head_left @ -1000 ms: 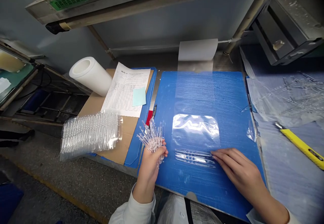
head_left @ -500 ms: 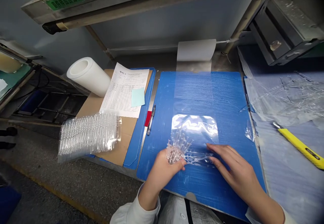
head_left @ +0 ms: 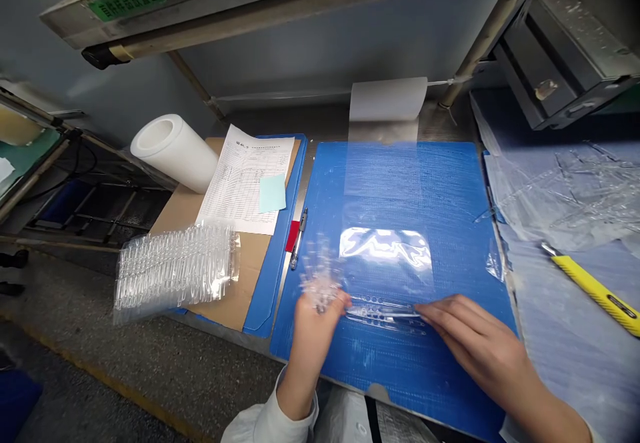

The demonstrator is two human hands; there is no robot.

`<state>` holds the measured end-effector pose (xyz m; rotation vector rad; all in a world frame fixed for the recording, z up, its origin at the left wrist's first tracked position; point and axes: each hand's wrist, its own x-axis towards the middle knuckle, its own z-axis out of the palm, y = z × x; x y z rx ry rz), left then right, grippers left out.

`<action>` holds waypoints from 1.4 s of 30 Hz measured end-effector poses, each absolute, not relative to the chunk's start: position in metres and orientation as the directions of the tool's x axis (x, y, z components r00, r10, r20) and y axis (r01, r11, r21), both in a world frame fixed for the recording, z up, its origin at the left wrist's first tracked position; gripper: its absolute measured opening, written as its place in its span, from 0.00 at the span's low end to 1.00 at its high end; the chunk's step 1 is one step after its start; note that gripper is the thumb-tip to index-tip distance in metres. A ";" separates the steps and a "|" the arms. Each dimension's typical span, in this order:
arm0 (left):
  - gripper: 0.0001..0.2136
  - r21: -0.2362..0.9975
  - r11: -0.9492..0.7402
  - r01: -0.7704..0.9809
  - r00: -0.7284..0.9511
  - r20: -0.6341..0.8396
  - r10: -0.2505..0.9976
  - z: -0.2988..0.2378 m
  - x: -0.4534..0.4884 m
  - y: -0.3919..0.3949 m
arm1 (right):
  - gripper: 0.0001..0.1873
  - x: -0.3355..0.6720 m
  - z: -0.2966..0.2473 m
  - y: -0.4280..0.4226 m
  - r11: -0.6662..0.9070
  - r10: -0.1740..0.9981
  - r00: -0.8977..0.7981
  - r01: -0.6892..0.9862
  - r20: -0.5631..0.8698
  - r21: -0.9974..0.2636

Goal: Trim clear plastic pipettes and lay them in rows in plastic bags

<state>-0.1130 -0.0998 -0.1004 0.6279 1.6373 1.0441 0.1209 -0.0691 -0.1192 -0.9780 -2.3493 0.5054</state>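
My left hand [head_left: 313, 326] is closed around a bunch of clear plastic parts [head_left: 320, 276], blurred by motion, at the near left of the blue corrugated board [head_left: 400, 183]. My right hand [head_left: 480, 346] lies with fingers stretched flat, its fingertips pressing the right end of a few clear perforated strips [head_left: 383, 313] laid side by side on the board. Just beyond the strips lies a shiny clear film sheet [head_left: 386, 249], fed from a film roll [head_left: 387, 99] at the back.
A bag of clear parts [head_left: 175, 269] rests on brown cardboard [head_left: 240, 263] at left, with a printed form [head_left: 247, 176], a white roll [head_left: 170, 149] and a pen [head_left: 299, 229]. Crumpled clear plastic [head_left: 565, 196] and a yellow utility knife [head_left: 595, 286] lie at right.
My left hand carried the bunch right to the strips, then drew back left a little. My right hand stayed on the strips' right end.
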 end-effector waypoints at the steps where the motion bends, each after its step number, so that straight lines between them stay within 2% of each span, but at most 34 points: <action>1: 0.07 0.884 0.435 -0.170 -0.410 -0.465 0.784 -0.102 -0.115 -0.099 | 0.11 0.120 -0.122 -0.068 0.652 0.755 -0.540 0.565 0.371 -0.505; 3: 0.09 0.879 0.369 -0.303 -0.464 -0.474 0.748 -0.103 -0.118 -0.098 | 0.10 0.119 -0.128 -0.066 0.621 0.783 -0.457 0.618 0.422 -0.482; 7: 0.10 0.759 0.444 -0.476 -0.241 -0.598 0.764 -0.100 -0.122 -0.101 | 0.07 0.117 -0.144 -0.064 0.615 0.786 -0.446 0.627 0.428 -0.478; 9: 0.11 0.712 0.477 -0.516 -0.186 -0.636 0.749 -0.099 -0.123 -0.104 | 0.07 0.118 -0.150 -0.065 0.616 0.786 -0.457 0.627 0.416 -0.477; 14: 0.14 0.741 0.551 -0.382 -0.043 -0.610 0.791 -0.098 -0.120 -0.108 | 0.08 0.118 -0.149 -0.064 0.598 0.801 -0.469 0.652 0.373 -0.466; 18: 0.17 0.724 0.647 -0.239 0.101 -0.645 0.758 -0.097 -0.111 -0.107 | 0.13 0.107 -0.131 -0.062 0.511 0.858 -0.410 0.613 0.311 -0.602; 21: 0.15 0.716 0.679 -0.165 0.149 -0.662 0.734 -0.096 -0.105 -0.105 | 0.10 0.100 -0.119 -0.061 0.512 0.841 -0.465 0.521 0.276 -0.683; 24: 0.14 0.737 0.663 -0.133 0.137 -0.649 0.748 -0.095 -0.106 -0.103 | 0.08 0.103 -0.112 -0.059 0.581 0.773 -0.566 0.446 0.288 -0.681; 30: 0.08 0.771 0.636 -0.025 0.112 -0.630 0.768 -0.098 -0.113 -0.099 | 0.10 0.116 -0.112 -0.060 0.659 0.681 -0.684 0.417 0.262 -0.626; 31: 0.08 0.790 0.612 -0.033 0.057 -0.610 0.791 -0.100 -0.113 -0.099 | 0.10 0.116 -0.114 -0.060 0.663 0.675 -0.692 0.417 0.256 -0.622; 33: 0.09 0.839 0.534 -0.103 -0.165 -0.544 0.823 -0.103 -0.114 -0.097 | 0.09 0.116 -0.118 -0.060 0.656 0.704 -0.653 0.446 0.280 -0.609; 35: 0.10 0.877 0.435 -0.205 -0.375 -0.480 0.793 -0.105 -0.117 -0.095 | 0.08 0.114 -0.124 -0.058 0.626 0.768 -0.541 0.519 0.343 -0.583; 36: 0.11 0.881 0.398 -0.256 -0.417 -0.472 0.776 -0.106 -0.119 -0.094 | 0.07 0.114 -0.128 -0.057 0.605 0.793 -0.483 0.557 0.371 -0.570; 38: 0.11 0.859 0.378 -0.344 -0.386 -0.496 0.778 -0.105 -0.123 -0.092 | 0.06 0.114 -0.136 -0.056 0.571 0.821 -0.411 0.610 0.397 -0.550; 42: 0.12 0.788 0.438 -0.432 -0.272 -0.577 0.770 -0.102 -0.128 -0.094 | 0.06 0.116 -0.153 -0.055 0.550 0.835 -0.398 0.629 0.380 -0.549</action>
